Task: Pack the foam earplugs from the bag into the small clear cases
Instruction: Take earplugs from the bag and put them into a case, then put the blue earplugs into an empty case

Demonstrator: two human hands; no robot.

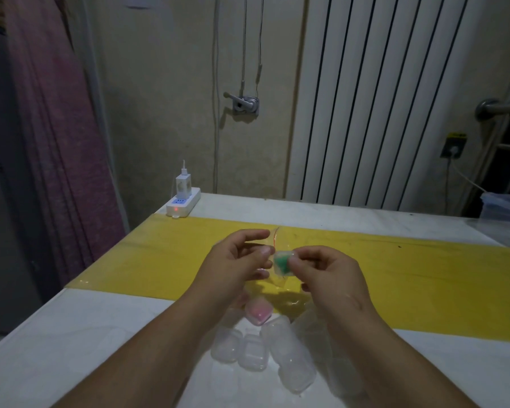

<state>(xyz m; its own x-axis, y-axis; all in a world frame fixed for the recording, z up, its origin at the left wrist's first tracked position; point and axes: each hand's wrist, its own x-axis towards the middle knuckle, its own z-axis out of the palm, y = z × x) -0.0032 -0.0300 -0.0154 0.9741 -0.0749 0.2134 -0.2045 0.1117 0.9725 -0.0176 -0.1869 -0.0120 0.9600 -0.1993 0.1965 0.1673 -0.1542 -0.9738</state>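
— Where was the case?
— Centre frame. Our right grip (327, 275) pinched the clear case (283, 256) of green earplugs (280, 262); our left grip (242, 257) pinched the bag (277, 282), touching its left side.
— Nearer hand?
— The right. We couldn't tell the case's long axis.

Partly hidden: small clear plastic case with green foam inside (281, 260), right side under right hand (330, 278) fingertips. Just below that case, thin clear plastic bag (278, 285), outline barely readable; left hand (239, 260) grip on it unclear. Nearer the person than that case: pink-filled clear case (258, 312) half behind left wrist, heap of clear plastic cases (248, 346) blurred, count unclear.
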